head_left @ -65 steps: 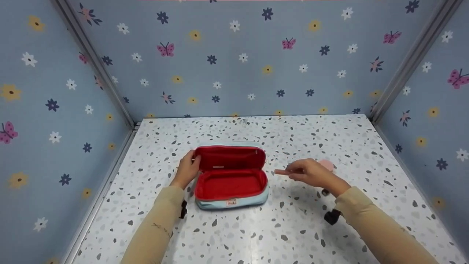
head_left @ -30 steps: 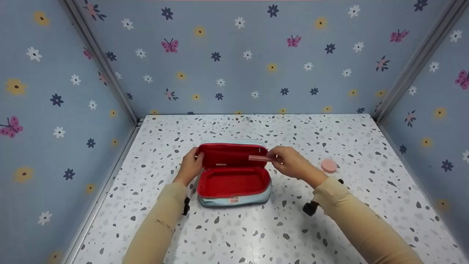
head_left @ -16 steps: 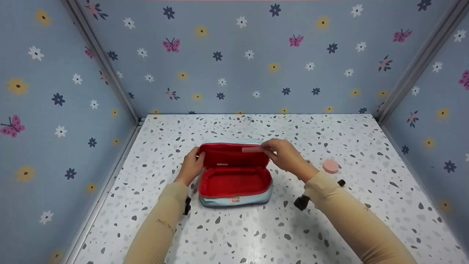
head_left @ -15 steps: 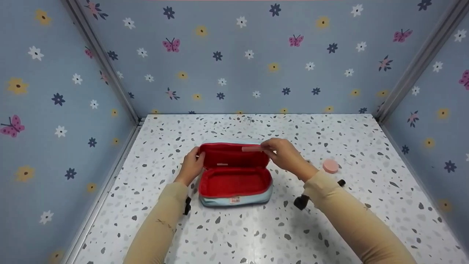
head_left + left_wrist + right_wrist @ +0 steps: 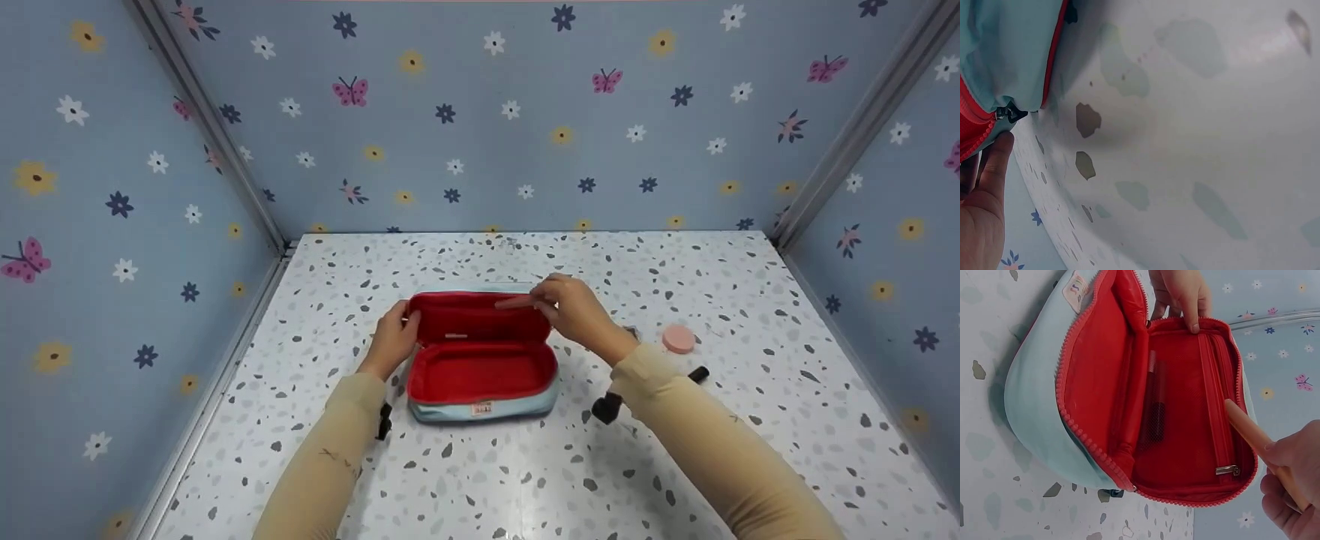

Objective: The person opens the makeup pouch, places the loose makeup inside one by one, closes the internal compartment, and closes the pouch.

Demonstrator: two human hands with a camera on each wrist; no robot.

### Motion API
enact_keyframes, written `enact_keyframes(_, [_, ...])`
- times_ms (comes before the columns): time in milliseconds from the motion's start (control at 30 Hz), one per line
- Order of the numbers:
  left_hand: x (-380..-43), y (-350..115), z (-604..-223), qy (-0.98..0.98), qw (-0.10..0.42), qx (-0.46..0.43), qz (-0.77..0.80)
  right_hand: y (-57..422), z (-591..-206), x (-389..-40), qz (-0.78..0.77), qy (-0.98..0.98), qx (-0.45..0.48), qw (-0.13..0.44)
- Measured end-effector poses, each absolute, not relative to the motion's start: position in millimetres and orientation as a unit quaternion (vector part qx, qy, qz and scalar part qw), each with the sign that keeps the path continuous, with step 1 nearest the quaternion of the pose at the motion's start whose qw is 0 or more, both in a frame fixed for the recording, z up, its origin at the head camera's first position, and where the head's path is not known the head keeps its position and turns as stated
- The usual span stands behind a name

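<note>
A pale blue zip pouch with a red lining lies unzipped, its lid raised at the back. My left hand pinches the lid's left edge, thumb on the lining and fingers behind. My right hand holds a slim peach-pink stick between thumb and fingers at the lid's upper right. In the right wrist view, the stick's free end is right at the zipped inner pocket of the lid. A slender tube with a dark patterned end lies inside the lid near the fold.
A round pink disc-shaped item lies on the speckled white table, right of my right wrist. Near it, a small black item is partly hidden by the sleeve. Blue flower-patterned walls enclose the back and sides.
My right hand has carried the peach-pink stick left from beside the pouch to the lid, and lately tilted it against the pocket area. The left hand keeps its hold on the lid.
</note>
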State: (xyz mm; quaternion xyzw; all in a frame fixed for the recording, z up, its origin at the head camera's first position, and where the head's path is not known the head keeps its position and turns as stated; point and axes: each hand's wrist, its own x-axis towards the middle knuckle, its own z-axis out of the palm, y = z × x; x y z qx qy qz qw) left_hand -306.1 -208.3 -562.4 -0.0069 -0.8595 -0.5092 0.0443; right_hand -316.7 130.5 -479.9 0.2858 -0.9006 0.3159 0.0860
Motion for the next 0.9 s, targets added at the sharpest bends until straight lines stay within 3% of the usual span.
enact_keyframes(533, [-304.6,-207.0,-561.5,-0.861,0.043,-0.003,-0.508,110.3,-483.2,-314.5,0.267,-0.915,0.298,0.052])
enact_keyframes(900, [-304.7,-207.3,-563.2,-0.859,0.052,-0.009,-0.509,117.7,-480.4,-309.7,0.282,-0.920,0.264,0.071])
